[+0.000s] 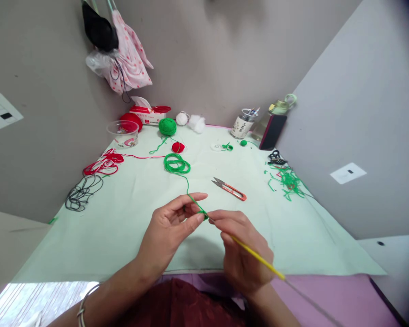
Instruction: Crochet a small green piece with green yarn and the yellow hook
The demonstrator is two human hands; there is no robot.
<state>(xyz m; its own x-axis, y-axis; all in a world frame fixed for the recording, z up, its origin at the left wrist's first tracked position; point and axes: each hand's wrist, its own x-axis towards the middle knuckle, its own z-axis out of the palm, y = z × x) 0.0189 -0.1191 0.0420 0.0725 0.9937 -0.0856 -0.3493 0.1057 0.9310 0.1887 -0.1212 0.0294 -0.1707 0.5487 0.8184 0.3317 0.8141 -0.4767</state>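
Between thumb and fingers, my left hand (172,220) pinches a small piece of green crochet work (203,213). A green yarn strand (188,186) passes over its raised index finger and leads back to a loose green coil (177,164) on the table. My right hand (243,245) is closed around a crochet hook (257,256) with a yellow handle, its tip at the green piece. The exact stitch is too small to make out. Beyond my hands lie thread snips (230,188) with orange handles.
At the back stand a green yarn ball (167,127), a tissue box (153,116), a plastic tub (127,140), a pen holder (242,124) and a phone (273,132). Red yarn (105,163) and black cord (83,193) lie left; green scraps (289,180) lie right.
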